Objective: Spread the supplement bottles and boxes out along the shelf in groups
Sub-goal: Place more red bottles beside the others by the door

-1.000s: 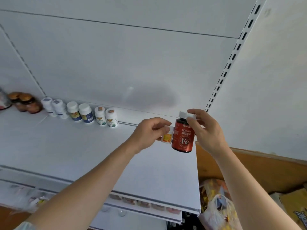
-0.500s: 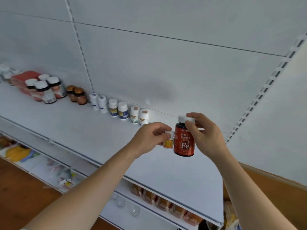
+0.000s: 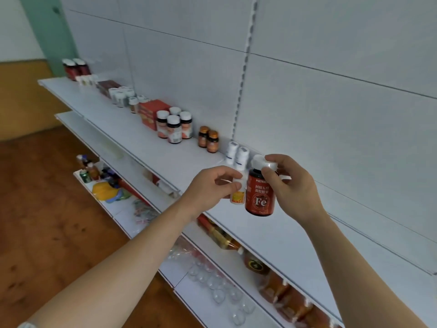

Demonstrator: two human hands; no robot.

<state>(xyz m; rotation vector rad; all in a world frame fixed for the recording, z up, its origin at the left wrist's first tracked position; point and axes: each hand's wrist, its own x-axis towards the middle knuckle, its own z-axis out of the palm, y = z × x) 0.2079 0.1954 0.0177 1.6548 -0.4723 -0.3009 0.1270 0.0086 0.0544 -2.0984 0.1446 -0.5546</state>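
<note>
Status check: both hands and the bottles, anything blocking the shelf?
Left hand pinches small white bottle. Right hand grips red Fe bottle by its cap, off the shelf. Nothing blocking.

There is one big red bottle [image 3: 260, 197] with "Fe" on it and one small white bottle [image 3: 238, 194] with a yellow label, both up in the air. On the top shelf [image 3: 151, 143] stand two tall white bottles [image 3: 237, 153], two small brown bottles [image 3: 208, 139], four bottles with white caps and orange labels [image 3: 174, 125], and one red box [image 3: 151, 113]. Farther back are more white-capped bottles, too blurry to count, and two dark red bottles [image 3: 75, 68] at the far end. There are two hands.
</note>
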